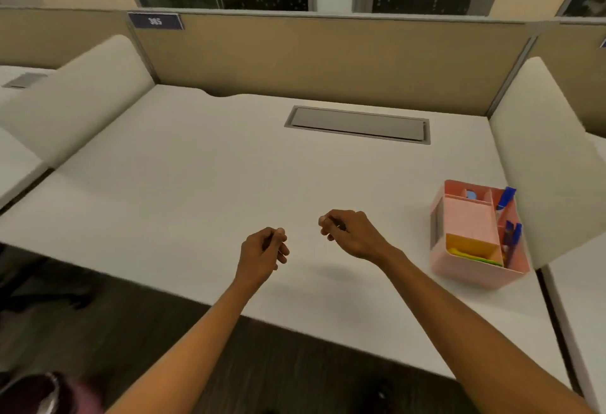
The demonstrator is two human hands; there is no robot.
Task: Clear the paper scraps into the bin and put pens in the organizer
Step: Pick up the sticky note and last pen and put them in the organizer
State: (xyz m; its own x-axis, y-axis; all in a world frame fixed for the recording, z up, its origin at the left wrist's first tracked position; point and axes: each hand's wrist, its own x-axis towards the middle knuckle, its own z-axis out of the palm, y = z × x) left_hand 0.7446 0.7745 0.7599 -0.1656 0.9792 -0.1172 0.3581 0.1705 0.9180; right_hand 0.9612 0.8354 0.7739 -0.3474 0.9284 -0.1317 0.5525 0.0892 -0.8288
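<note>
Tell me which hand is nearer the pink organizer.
Right. The right hand hovers over the desk just left of the pink organizer; the left hand is farther left, beyond the right one. Neither touches it.

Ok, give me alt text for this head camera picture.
Two bare hands, left hand and right hand, hover with loosely curled fingers over a white desk, holding nothing visible. A pink organizer with blue pens stands at the right.

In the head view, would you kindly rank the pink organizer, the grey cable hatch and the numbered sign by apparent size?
1. Grey cable hatch, though it is farther away, so its lead over the organizer is unsure.
2. Pink organizer.
3. Numbered sign, clearly smallest.
</note>
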